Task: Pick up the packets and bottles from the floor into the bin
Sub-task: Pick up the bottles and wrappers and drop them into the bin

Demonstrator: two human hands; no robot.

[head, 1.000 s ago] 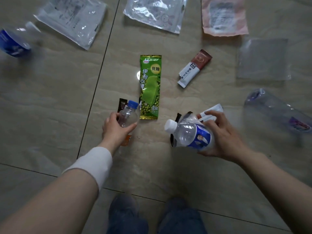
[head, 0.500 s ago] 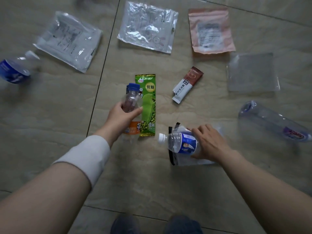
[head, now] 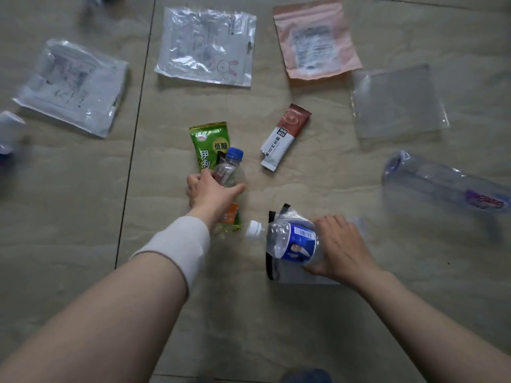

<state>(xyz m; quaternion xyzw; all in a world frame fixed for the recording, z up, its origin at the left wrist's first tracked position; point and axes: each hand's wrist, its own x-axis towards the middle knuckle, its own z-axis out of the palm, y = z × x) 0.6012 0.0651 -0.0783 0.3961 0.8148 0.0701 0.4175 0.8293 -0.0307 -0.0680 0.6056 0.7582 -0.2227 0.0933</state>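
Observation:
My left hand (head: 211, 193) grips a small clear bottle (head: 228, 170) with a blue cap and an orange label, together with a small dark sachet, right over the green ice-pop packet (head: 208, 139) on the floor. My right hand (head: 338, 244) holds a crushed clear bottle (head: 287, 240) with a white cap and a blue label, pressed against a clear bag (head: 301, 276) with a black strip that lies under it. A brown-and-white stick packet (head: 284, 136) lies beyond, between the two hands. No bin is in view.
Tiled floor all round. Far side: a grey-white bag (head: 73, 88) left, a clear bunny-print bag (head: 206, 47), a pink pouch (head: 315, 37), a clear flat bag (head: 396, 102). A large clear bottle (head: 445, 185) lies right; a blurred bottle (head: 8, 131) at the left edge.
My left hand lifted the small bottle off the floor and carried it right, over the green packet. My right hand lowered the blue-label bottle onto the clear bag.

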